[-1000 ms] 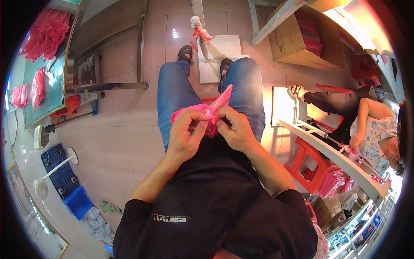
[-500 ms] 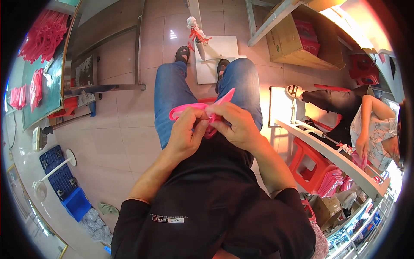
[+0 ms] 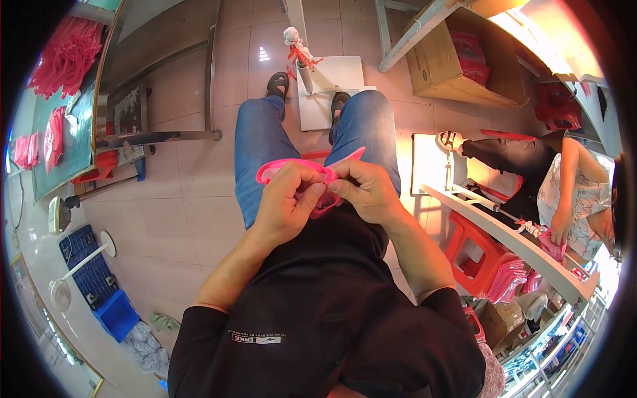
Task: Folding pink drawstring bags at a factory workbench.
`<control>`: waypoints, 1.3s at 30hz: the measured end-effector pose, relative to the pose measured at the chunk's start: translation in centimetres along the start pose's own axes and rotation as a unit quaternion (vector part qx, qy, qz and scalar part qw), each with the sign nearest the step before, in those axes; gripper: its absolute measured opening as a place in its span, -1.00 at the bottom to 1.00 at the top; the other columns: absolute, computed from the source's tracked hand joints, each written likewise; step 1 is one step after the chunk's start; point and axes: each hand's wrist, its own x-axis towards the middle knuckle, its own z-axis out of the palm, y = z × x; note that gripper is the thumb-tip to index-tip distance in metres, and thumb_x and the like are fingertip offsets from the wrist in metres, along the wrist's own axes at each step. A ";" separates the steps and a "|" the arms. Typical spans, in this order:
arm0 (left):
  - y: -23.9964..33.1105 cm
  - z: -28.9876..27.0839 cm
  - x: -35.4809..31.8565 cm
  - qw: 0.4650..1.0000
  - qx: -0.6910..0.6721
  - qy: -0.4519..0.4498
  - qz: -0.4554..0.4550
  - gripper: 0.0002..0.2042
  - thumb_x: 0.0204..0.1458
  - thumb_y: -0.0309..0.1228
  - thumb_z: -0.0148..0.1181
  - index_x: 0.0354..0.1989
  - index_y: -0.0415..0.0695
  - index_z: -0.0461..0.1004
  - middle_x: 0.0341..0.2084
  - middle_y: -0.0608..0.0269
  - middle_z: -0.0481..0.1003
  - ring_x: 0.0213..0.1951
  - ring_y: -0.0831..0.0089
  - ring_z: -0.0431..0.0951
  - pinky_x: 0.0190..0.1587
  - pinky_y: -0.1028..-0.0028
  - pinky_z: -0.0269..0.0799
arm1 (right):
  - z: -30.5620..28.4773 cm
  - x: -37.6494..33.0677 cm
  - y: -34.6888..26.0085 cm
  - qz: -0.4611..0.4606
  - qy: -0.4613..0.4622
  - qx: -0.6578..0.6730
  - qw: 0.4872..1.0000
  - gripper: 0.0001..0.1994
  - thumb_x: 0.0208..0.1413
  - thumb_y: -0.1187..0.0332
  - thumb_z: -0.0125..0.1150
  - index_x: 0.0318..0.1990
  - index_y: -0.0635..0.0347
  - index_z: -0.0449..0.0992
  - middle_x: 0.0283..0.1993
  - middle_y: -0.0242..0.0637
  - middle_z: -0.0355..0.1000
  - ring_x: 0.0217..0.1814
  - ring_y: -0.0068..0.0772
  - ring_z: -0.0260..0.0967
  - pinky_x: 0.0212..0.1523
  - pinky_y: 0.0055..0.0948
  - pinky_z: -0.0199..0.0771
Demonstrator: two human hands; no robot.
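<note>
Pink plastic strip (image 3: 302, 171) sits over the seated person's blue-jeaned lap (image 3: 265, 152), pinched from both sides. Left hand (image 3: 286, 202) curls its fingers over the strip's looped end; right hand (image 3: 363, 189) nips the pointed end just beside it. Judgement: keep both pinches close together so the strip bends without slipping. Against 1 second ago, both hands sit slightly lower over the lap, grip unchanged.

Two hands (image 3: 285, 202) (image 3: 365, 192), one pink strip (image 3: 298, 169), one cardboard box (image 3: 458, 63), two red stools (image 3: 474, 252) (image 3: 557, 103).
</note>
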 end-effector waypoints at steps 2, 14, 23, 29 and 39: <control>0.1 -0.2 0.2 1.000 -0.024 -0.010 -0.011 -0.90 0.16 -0.53 0.24 -0.19 -0.21 0.48 -0.33 0.26 0.48 -0.38 0.51 0.46 -0.32 0.52 0.39 | -0.1 0.0 -0.5 -0.003 -0.006 -0.008 1.000 -0.87 0.27 0.40 0.24 -0.17 0.31 0.54 -0.35 -0.35 0.51 -0.37 -0.57 0.44 -0.32 -0.52 0.49; 0.7 0.0 0.8 0.999 0.000 -0.026 -0.030 -0.90 0.12 -0.55 0.23 -0.21 -0.25 0.49 -0.33 0.15 0.52 -0.28 0.34 0.54 -0.23 0.41 0.44 | 0.2 -0.1 -1.3 -0.209 0.091 -0.281 0.932 -0.79 0.09 0.43 0.38 -0.14 0.24 0.55 -0.33 -0.21 0.51 -0.38 -0.33 0.47 -0.35 -0.45 0.48; 0.8 0.5 0.6 0.998 0.009 -0.036 -0.041 -0.90 0.05 -0.56 0.25 -0.27 -0.24 0.51 -0.35 0.11 0.53 -0.30 0.17 0.55 -0.25 0.31 0.45 | -0.8 -0.9 -0.2 -0.090 0.051 -0.107 0.989 -0.88 0.20 0.52 0.25 -0.12 0.28 0.52 -0.32 -0.41 0.48 -0.33 -0.65 0.41 -0.28 -0.58 0.43; 0.7 0.6 0.6 0.999 0.006 -0.032 -0.024 -0.91 0.05 -0.55 0.25 -0.28 -0.23 0.51 -0.36 0.12 0.53 -0.32 0.20 0.54 -0.28 0.33 0.44 | -1.3 -1.2 0.9 -0.020 0.046 0.023 0.998 -0.93 0.25 0.52 0.17 -0.15 0.28 0.50 -0.31 -0.47 0.45 -0.31 -0.74 0.34 -0.29 -0.64 0.38; 0.8 1.1 0.7 0.999 0.019 -0.028 -0.011 -0.92 0.03 -0.54 0.29 -0.32 -0.23 0.52 -0.41 0.16 0.52 -0.37 0.23 0.52 -0.34 0.35 0.42 | -1.2 -0.6 -1.1 -0.129 0.035 -0.148 0.980 -0.78 0.14 0.67 0.12 -0.09 0.25 0.55 -0.29 -0.33 0.50 -0.30 -0.59 0.41 -0.25 -0.54 0.44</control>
